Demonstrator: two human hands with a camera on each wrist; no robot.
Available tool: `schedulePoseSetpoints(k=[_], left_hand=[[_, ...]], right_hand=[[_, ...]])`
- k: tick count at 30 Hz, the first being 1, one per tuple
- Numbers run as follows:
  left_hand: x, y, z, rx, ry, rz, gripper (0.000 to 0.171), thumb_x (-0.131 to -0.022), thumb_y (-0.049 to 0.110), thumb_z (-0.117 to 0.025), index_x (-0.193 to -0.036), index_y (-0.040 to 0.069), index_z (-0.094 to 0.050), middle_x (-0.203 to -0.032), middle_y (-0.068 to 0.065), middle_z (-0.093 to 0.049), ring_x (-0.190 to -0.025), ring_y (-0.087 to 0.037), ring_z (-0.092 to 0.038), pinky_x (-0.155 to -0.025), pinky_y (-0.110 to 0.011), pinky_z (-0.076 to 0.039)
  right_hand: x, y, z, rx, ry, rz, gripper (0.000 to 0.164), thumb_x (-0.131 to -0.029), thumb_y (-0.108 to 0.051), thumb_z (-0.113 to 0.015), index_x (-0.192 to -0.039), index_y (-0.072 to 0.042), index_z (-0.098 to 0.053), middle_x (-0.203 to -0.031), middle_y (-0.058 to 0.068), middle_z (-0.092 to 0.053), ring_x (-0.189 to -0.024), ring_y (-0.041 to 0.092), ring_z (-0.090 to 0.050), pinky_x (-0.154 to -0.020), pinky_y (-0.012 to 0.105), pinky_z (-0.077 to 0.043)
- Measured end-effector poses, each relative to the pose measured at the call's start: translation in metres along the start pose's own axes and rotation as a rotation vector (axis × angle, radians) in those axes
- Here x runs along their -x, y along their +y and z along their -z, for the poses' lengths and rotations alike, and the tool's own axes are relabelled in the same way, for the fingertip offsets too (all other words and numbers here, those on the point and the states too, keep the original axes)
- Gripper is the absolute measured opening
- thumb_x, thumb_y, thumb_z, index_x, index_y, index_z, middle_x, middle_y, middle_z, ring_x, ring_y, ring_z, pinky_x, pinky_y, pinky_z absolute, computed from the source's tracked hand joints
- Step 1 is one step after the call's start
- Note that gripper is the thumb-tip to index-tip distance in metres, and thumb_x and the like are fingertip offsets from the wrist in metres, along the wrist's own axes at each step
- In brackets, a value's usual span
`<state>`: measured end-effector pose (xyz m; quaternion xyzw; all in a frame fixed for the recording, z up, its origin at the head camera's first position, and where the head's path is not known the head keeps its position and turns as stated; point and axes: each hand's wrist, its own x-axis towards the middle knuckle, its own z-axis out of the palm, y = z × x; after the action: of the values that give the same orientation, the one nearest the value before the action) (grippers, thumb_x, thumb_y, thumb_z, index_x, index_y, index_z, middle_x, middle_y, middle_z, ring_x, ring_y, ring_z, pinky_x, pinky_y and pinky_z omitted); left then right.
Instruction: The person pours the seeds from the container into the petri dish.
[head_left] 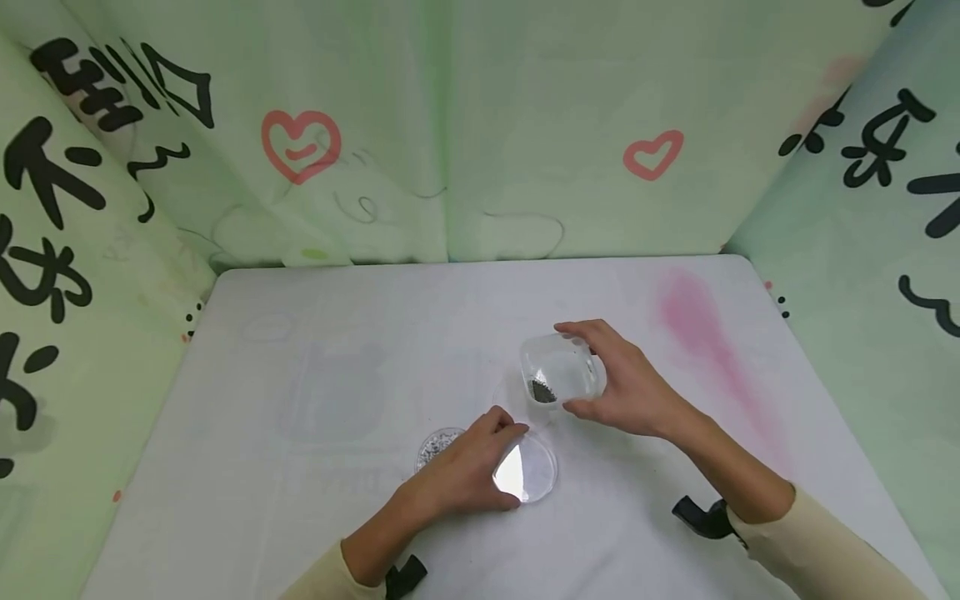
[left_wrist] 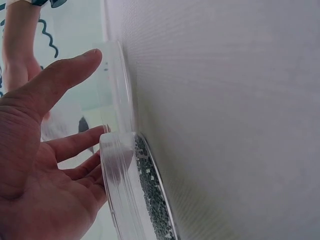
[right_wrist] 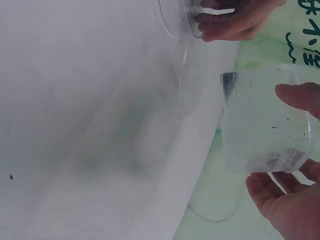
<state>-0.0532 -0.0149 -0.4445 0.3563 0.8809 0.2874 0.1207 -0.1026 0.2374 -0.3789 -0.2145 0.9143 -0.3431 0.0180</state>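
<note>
My right hand (head_left: 630, 383) grips a clear, squarish plastic container (head_left: 562, 358) between thumb and fingers, tilted above the table. Dark grains (head_left: 542, 392) have gathered in one low corner of it; they show as a dark patch in the right wrist view too. My left hand (head_left: 468, 467) spans a clear round petri dish (head_left: 540, 462), thumb at the near rim and fingertips at the far rim. Partly hidden by that hand is a second round dish (head_left: 435, 443) of dark grains, seen close up in the left wrist view as a grain-filled dish (left_wrist: 152, 192).
Another clear round piece (right_wrist: 190, 75) lies on the white tabletop (head_left: 337, 375) beyond the petri dish. One dark speck (right_wrist: 11, 177) sits on the cloth. Printed green curtains (head_left: 487, 167) enclose the back and sides. Black straps (head_left: 703, 518) hang at the wrists.
</note>
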Motion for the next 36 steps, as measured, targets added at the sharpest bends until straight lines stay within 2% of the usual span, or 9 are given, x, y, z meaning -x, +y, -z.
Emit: schedulePoseSetpoints(k=[6, 16, 21, 27, 36], left_hand=[[0.0, -0.001, 0.0, 0.013, 0.002, 0.0, 0.084, -0.065, 0.03, -0.087, -0.136, 0.009, -0.049, -0.117, 0.0, -0.046, -0.101, -0.01, -0.05, -0.085, -0.02, -0.046], [0.001, -0.001, 0.0, 0.016, 0.011, -0.008, 0.081, -0.065, 0.03, -0.086, -0.135, 0.009, -0.05, -0.116, 0.002, -0.045, -0.102, -0.01, -0.049, -0.086, -0.022, -0.046], [0.001, 0.0, 0.0, 0.016, 0.0, 0.007, 0.082, -0.065, 0.03, -0.086, -0.136, 0.009, -0.049, -0.117, 0.002, -0.046, -0.102, -0.011, -0.049, -0.086, -0.022, -0.046], [0.001, 0.001, 0.001, 0.002, -0.009, 0.015, 0.083, -0.065, 0.031, -0.086, -0.136, 0.009, -0.049, -0.118, 0.001, -0.046, -0.103, -0.01, -0.05, -0.086, -0.022, -0.046], [0.0, 0.001, 0.0, 0.006, -0.007, 0.007, 0.083, -0.066, 0.03, -0.086, -0.137, 0.008, -0.048, -0.119, 0.001, -0.046, -0.103, -0.011, -0.05, -0.088, -0.022, -0.046]], right_hand=[[0.009, -0.004, -0.003, 0.028, -0.024, 0.028, 0.092, -0.062, -0.016, -0.086, -0.142, -0.028, -0.04, -0.134, -0.004, -0.044, -0.119, 0.022, -0.049, -0.089, 0.045, -0.046], [0.022, -0.007, -0.007, 0.073, -0.025, 0.069, 0.09, -0.061, -0.012, -0.08, -0.141, -0.025, -0.04, -0.13, -0.007, -0.04, -0.117, 0.018, -0.047, -0.089, 0.038, -0.045], [0.027, -0.009, -0.009, 0.112, -0.015, 0.093, 0.091, -0.06, -0.011, -0.081, -0.141, -0.02, -0.041, -0.13, -0.001, -0.039, -0.121, 0.016, -0.04, -0.09, 0.038, -0.045], [0.031, -0.014, -0.011, 0.171, 0.011, 0.119, 0.091, -0.058, -0.01, -0.08, -0.14, -0.022, -0.042, -0.13, -0.006, -0.036, -0.122, 0.014, -0.033, -0.088, 0.036, -0.045], [0.036, -0.018, -0.016, 0.287, 0.08, 0.233, 0.094, -0.053, -0.012, -0.083, -0.139, -0.019, -0.045, -0.13, 0.001, -0.041, -0.118, 0.021, -0.039, -0.087, 0.042, -0.041]])
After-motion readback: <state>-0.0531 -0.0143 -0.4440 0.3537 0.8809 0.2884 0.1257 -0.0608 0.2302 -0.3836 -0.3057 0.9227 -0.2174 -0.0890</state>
